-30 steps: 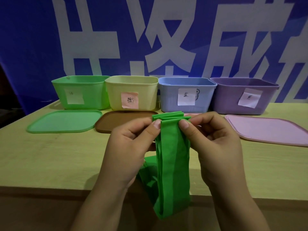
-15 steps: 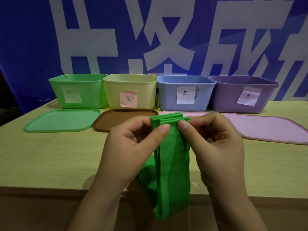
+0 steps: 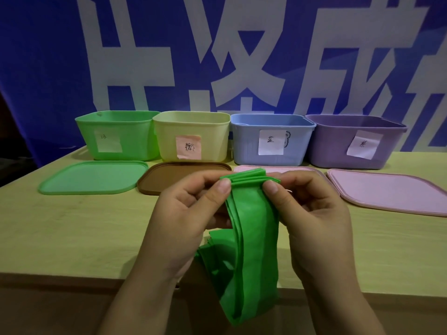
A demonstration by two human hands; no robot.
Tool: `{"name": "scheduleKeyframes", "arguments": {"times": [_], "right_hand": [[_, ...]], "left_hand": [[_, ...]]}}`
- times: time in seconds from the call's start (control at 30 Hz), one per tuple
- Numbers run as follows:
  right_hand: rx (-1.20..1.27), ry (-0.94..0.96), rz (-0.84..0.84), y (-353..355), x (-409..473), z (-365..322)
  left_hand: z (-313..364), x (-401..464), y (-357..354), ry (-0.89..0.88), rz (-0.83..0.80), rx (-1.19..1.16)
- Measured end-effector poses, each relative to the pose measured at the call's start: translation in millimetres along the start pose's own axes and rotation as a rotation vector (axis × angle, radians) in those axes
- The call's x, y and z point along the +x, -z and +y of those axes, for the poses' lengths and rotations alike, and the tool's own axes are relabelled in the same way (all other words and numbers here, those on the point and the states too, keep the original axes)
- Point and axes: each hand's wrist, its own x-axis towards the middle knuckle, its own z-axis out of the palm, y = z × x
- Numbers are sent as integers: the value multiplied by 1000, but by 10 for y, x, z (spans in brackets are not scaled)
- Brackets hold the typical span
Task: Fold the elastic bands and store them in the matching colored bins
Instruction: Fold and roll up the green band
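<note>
Head view: two hands' grips [image 3: 193, 213] [image 3: 314, 211] pinch one green band [image 3: 251, 238]; four bins [image 3: 116, 134], four lids [image 3: 94, 177].

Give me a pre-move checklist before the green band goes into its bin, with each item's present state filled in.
1. Both hands grip the band: left hand and right hand pinch the top of the green band. Ok.
2. Band fully folded: a long loop hangs below the table edge. Not ok.
3. Matching bin open: the green bin has no lid on; the green lid lies in front of it. Ok.
4. Room inside the green bin: its inside is hidden from this view. Cannot tell.
5. Path to the bin: only the flat green lid lies on the way. Ok.
</note>
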Motion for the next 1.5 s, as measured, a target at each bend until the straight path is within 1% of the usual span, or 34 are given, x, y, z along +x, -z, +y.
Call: {"name": "scheduleKeyframes", "arguments": {"times": [0.17, 0.27, 0.37, 0.63, 0.8, 0.87, 0.93, 0.97, 1.07, 1.1, 1.17, 1.23, 1.33, 1.4, 1.5], "right_hand": [[77, -61, -96, 17, 33, 2], [116, -90, -149, 41, 37, 2], [123, -108, -169, 39, 28, -8], [9, -86, -54, 19, -24, -15], [-32, -51, -30, -7, -57, -64], [-54, -43, -29, -16, -70, -86], [-63, -38, -24, -18, -80, -101], [-64, -36, -22, -17, -83, -106], [-68, -30, -30, -11, -88, -103], [-60, -28, -37, -13, -88, -105], [-22, -34, -42, -13, -87, -117], [7, -58, -62, -1, -74, -153], [-39, -55, -162, 24, -14, -249], [-60, -47, -236, 24, 54, -352], [-43, -16, -303, -14, 180, -581]], "left_hand": [[21, 5, -1, -15, 38, 49], [47, -1, -9, 7, 36, 6], [62, -14, -19, 36, 25, -16], [42, -60, -60, -25, 6, -8], [34, -68, -19, -69, -39, 41], [47, -70, -9, -109, -40, 78], [76, -74, 5, -196, -31, 126], [94, -77, 14, -255, -36, 180], [124, -74, 36, -428, -64, 452], [124, -69, 41, -461, -57, 511], [123, -61, 47, -501, -26, 555], [140, -54, 40, -520, -11, 545], [205, -26, 34, -519, -29, 502], [285, 7, 9, -486, -63, 410], [477, 82, -79, -456, -93, 302]]}}
